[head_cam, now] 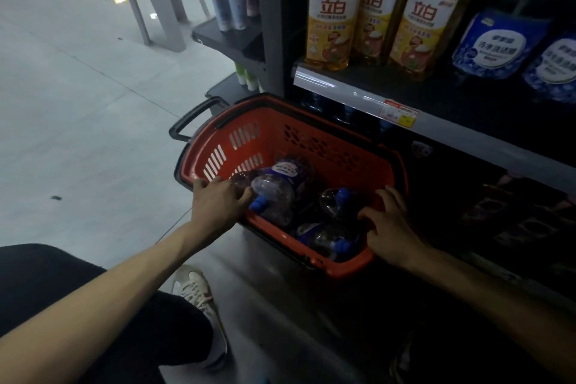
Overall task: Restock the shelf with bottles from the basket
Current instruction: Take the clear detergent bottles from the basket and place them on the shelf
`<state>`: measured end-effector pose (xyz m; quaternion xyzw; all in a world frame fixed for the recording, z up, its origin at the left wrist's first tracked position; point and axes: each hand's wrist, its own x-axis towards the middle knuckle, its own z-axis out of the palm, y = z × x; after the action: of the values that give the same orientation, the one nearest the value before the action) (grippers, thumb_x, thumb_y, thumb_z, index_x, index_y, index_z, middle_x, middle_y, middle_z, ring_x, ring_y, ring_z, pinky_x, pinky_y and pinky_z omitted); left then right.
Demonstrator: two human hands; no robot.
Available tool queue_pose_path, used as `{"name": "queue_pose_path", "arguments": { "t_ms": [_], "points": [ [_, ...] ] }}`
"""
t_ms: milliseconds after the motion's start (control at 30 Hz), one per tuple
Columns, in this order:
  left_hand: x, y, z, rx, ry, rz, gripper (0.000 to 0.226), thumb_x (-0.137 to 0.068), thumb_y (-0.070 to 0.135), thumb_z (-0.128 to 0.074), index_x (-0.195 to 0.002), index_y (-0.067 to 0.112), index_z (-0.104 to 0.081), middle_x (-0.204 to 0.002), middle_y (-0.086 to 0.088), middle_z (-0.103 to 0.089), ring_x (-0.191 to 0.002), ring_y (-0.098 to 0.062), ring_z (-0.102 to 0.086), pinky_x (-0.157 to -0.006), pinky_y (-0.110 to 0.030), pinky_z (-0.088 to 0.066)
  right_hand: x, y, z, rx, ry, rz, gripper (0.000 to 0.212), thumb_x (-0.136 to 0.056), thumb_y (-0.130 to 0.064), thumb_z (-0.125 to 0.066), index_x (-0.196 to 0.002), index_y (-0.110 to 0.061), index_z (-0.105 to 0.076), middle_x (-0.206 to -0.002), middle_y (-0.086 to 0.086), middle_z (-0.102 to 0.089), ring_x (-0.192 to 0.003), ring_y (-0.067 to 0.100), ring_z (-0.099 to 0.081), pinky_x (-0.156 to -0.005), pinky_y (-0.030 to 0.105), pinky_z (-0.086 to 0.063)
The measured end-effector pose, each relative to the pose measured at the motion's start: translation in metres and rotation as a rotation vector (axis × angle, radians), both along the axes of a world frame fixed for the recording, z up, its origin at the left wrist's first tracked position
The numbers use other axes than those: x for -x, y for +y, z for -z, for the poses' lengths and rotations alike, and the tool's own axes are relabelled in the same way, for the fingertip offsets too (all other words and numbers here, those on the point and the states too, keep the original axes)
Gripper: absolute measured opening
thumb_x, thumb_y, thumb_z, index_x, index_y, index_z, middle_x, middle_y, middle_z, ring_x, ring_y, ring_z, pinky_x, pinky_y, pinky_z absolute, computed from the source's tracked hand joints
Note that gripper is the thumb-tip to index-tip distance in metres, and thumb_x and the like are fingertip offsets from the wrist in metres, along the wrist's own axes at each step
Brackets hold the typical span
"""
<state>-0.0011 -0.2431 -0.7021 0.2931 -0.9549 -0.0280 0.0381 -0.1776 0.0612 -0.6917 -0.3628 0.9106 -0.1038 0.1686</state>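
Bottles (274, 193) lie in the basket (311, 146), one touching loose left fingers (241, 195), right fingers (371, 216) spread nearby.

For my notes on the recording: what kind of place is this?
Probably a shop aisle: a shelf edge with a price tag, identical yellow bottles lined up on it, and a red shopping basket.

Yellow bottles (332, 19) at one o'clock are cut by the top edge. A blue pouch (554, 72) at two o'clock runs off right. The price tag (400, 114) on the shelf (336, 84) is too small to read.
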Motion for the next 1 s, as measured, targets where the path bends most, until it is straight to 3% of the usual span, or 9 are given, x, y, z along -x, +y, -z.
{"name": "queue_pose_path", "arguments": {
  "t_ms": [167, 233, 300, 333, 500, 633, 767, 867, 1000],
  "points": [
    [0.015, -0.005, -0.011, -0.056, -0.118, 0.050, 0.047, -0.101, 0.056, -0.047, -0.073, 0.024, -0.067, -0.072, 0.010, -0.065, -0.075, -0.010, -0.063, -0.089, -0.041, -0.041, -0.006, 0.000, -0.004, -0.150, 0.202, -0.054, 0.052, -0.082, -0.036, -0.050, -0.134, -0.032, -0.054, -0.164, 0.016, -0.012, -0.154, 0.032, 0.003, -0.122, 0.057, 0.012],
    [0.024, -0.005, -0.019, -0.035, -0.159, 0.113, 0.031, -0.097, 0.057, -0.055, -0.105, 0.032, -0.071, -0.094, 0.009, -0.069, -0.085, -0.014, -0.066, -0.083, -0.036, -0.049, -0.004, 0.001, -0.009, -0.132, 0.233, -0.120, 0.054, -0.080, -0.041, -0.044, -0.132, -0.031, -0.056, -0.164, 0.017, -0.013, -0.154, 0.034, 0.002, -0.123, 0.056, 0.012],
    [0.037, -0.004, -0.022, 0.007, -0.227, 0.141, 0.051, -0.094, 0.061, -0.060, -0.139, 0.036, -0.058, -0.112, 0.003, -0.066, -0.092, -0.018, -0.064, -0.072, -0.032, -0.049, -0.002, 0.002, -0.012, -0.107, 0.235, -0.191, 0.055, -0.079, -0.043, -0.040, -0.130, -0.031, -0.058, -0.165, 0.015, -0.013, -0.154, 0.033, 0.002, -0.124, 0.054, 0.008],
    [0.044, -0.004, -0.021, 0.032, -0.250, 0.144, 0.060, -0.093, 0.065, -0.059, -0.145, 0.037, -0.051, -0.115, 0.001, -0.064, -0.095, -0.020, -0.064, -0.070, -0.032, -0.047, 0.000, 0.002, -0.012, -0.099, 0.224, -0.214, 0.056, -0.080, -0.044, -0.039, -0.131, -0.032, -0.058, -0.166, 0.014, -0.013, -0.155, 0.032, 0.003, -0.125, 0.053, 0.007],
    [0.087, 0.005, -0.003, 0.008, -0.339, 0.096, 0.068, -0.089, 0.075, -0.052, -0.140, 0.030, -0.054, -0.127, -0.007, -0.064, -0.114, -0.032, -0.065, -0.084, -0.041, -0.049, 0.003, 0.002, -0.006, -0.173, 0.191, -0.267, 0.051, -0.087, -0.049, -0.034, -0.128, -0.034, -0.059, -0.165, 0.012, -0.019, -0.155, 0.031, -0.001, -0.122, 0.055, 0.013],
    [0.112, 0.017, 0.014, -0.053, -0.379, 0.003, 0.078, -0.080, 0.083, -0.052, -0.125, 0.020, -0.063, -0.123, -0.010, -0.067, -0.110, -0.034, -0.067, -0.089, -0.041, -0.051, 0.003, 0.003, -0.002, -0.208, 0.204, -0.273, 0.051, -0.089, -0.049, -0.029, -0.122, -0.031, -0.064, -0.159, 0.010, -0.033, -0.153, 0.027, -0.013, -0.120, 0.058, 0.015],
    [0.131, 0.019, 0.034, -0.114, -0.371, -0.096, 0.095, -0.073, 0.084, -0.058, -0.133, 0.011, -0.056, -0.124, -0.013, -0.066, -0.111, -0.035, -0.066, -0.094, -0.043, -0.055, 0.005, 0.003, 0.013, -0.122, 0.279, -0.264, 0.041, -0.077, -0.047, -0.038, -0.082, -0.032, -0.075, -0.118, 0.006, -0.068, -0.125, 0.026, -0.058, -0.120, 0.059, 0.001],
    [0.141, 0.016, 0.054, -0.144, -0.388, -0.174, 0.103, -0.072, 0.082, -0.061, -0.141, 0.008, -0.045, -0.131, -0.020, -0.060, -0.118, -0.041, -0.059, -0.097, -0.051, -0.052, 0.006, 0.003, 0.022, -0.112, 0.278, -0.239, 0.036, -0.075, -0.048, -0.042, -0.076, -0.032, -0.075, -0.108, 0.001, -0.070, -0.116, 0.023, -0.062, -0.118, 0.064, -0.012],
    [0.156, 0.023, 0.067, -0.120, -0.430, -0.280, 0.104, -0.078, 0.084, -0.062, -0.144, 0.007, -0.038, -0.134, -0.025, -0.057, -0.118, -0.043, -0.055, -0.092, -0.051, -0.050, 0.007, 0.003, 0.024, -0.069, 0.304, -0.256, 0.038, -0.075, -0.048, -0.041, -0.076, -0.031, -0.074, -0.103, -0.001, -0.070, -0.114, 0.021, -0.062, -0.117, 0.067, -0.015]
  ]
}}
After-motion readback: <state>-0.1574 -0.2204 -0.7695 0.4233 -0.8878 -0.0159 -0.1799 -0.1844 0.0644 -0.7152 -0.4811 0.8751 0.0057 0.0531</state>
